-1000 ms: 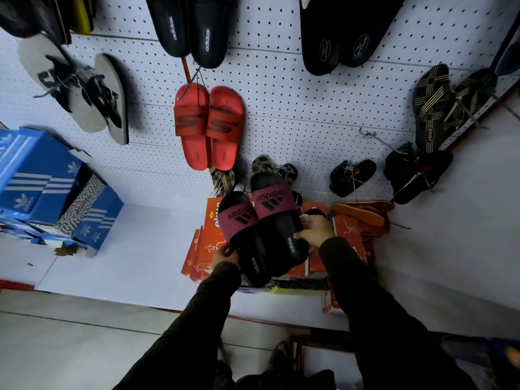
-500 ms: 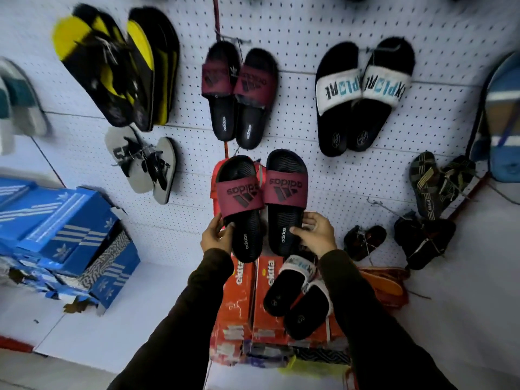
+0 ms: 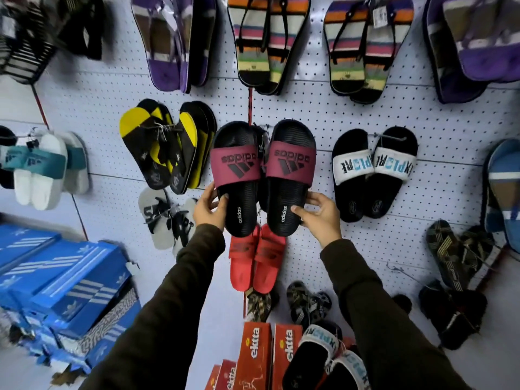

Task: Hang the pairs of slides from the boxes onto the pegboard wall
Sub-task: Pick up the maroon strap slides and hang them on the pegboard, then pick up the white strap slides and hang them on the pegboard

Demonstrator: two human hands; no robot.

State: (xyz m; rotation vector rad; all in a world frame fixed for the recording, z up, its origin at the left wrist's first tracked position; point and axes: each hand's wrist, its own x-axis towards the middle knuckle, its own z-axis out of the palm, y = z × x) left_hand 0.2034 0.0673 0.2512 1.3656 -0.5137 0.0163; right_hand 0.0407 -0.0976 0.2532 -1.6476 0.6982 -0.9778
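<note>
Our left hand (image 3: 209,211) and right hand (image 3: 319,215) each pinch one maroon-strapped black slide (image 3: 261,175). We hold the pair against the pegboard wall (image 3: 351,114), above red slides (image 3: 256,260).

White pegboard wall (image 3: 351,114), hung slides (image 3: 374,173)

The black rubber slides with maroon straps (image 3: 263,175) carry "adidas" and the three-bar logo on each strap, upside down, and small white "adidas" on each heel. The black slides with white straps (image 3: 374,170) read "EXPLORE" in blue and black, inverted. The orange-red cardboard boxes (image 3: 266,358) read "ekitta" in white.
</note>
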